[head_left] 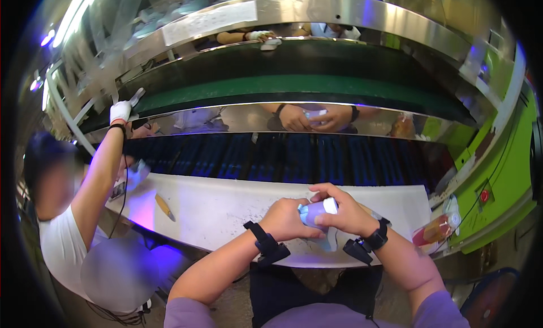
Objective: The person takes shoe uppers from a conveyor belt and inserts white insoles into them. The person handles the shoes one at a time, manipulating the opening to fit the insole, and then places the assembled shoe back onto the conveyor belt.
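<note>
Over the front of the white worktop (206,206), both my hands are closed around a lavender and light-blue piece with a white end (318,211). Its kind is not clear from here; it may be a small shoe. My left hand (283,219) grips the light-blue side. My right hand (346,214) wraps the white end from the right, its thumb pressed on the lavender surface. Below the hands hangs a pale blue flap (328,241), partly hidden by the fingers; I cannot tell whether it belongs to the same piece.
Beyond the worktop run dark rollers (271,155) and a green conveyor belt (317,86). A yellow-handled tool (164,207) lies to the left; a bottle with reddish contents (435,231) lies right. At left, a co-worker's gloved hand (120,111) reaches the belt. A green panel (495,181) borders the right.
</note>
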Action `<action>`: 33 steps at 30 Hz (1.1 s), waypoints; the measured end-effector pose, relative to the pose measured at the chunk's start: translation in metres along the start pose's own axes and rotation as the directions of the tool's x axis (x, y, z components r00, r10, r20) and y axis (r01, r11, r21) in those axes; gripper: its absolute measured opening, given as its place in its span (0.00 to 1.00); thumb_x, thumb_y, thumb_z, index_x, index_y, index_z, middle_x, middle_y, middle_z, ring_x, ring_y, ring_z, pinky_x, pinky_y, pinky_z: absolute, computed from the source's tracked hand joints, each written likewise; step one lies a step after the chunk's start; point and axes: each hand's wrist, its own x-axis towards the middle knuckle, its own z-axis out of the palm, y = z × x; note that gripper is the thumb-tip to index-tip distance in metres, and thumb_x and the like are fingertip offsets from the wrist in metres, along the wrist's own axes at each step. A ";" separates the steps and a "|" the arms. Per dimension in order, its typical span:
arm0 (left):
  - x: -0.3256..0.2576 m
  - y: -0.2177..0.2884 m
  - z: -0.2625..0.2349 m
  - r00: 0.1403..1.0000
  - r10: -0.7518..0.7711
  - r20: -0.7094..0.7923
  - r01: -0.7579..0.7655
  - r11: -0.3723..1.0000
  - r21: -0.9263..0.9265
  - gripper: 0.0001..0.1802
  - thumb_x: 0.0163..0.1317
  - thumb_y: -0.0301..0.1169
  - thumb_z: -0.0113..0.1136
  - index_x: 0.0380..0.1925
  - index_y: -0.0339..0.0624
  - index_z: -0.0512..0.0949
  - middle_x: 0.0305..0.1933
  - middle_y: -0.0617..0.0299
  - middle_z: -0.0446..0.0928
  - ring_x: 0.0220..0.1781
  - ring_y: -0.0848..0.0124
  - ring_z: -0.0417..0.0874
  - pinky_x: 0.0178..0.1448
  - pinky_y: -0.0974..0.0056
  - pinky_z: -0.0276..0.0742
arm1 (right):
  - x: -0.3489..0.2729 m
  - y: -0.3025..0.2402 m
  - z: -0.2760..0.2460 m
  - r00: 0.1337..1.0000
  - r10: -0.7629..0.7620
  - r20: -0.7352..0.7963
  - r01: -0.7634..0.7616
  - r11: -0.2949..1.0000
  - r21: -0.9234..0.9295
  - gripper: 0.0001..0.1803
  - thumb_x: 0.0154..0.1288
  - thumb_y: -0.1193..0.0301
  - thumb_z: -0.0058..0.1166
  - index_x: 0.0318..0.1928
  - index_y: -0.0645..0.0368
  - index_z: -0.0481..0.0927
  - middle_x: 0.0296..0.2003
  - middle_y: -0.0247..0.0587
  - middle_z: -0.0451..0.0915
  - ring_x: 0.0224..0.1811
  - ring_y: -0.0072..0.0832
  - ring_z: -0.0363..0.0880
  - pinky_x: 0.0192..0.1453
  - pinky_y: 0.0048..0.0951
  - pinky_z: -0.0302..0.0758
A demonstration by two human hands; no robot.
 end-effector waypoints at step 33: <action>-0.015 -0.010 0.010 0.997 0.000 -0.076 0.006 0.997 0.077 0.32 0.41 0.45 0.84 0.37 0.32 0.81 0.28 0.47 0.84 0.32 0.56 0.89 0.40 0.59 0.83 | 0.000 0.012 0.035 0.988 -0.025 -0.154 0.089 0.901 0.425 0.38 0.47 0.77 0.53 0.63 0.54 0.58 0.49 0.37 0.64 0.49 0.22 0.65 0.56 0.24 0.66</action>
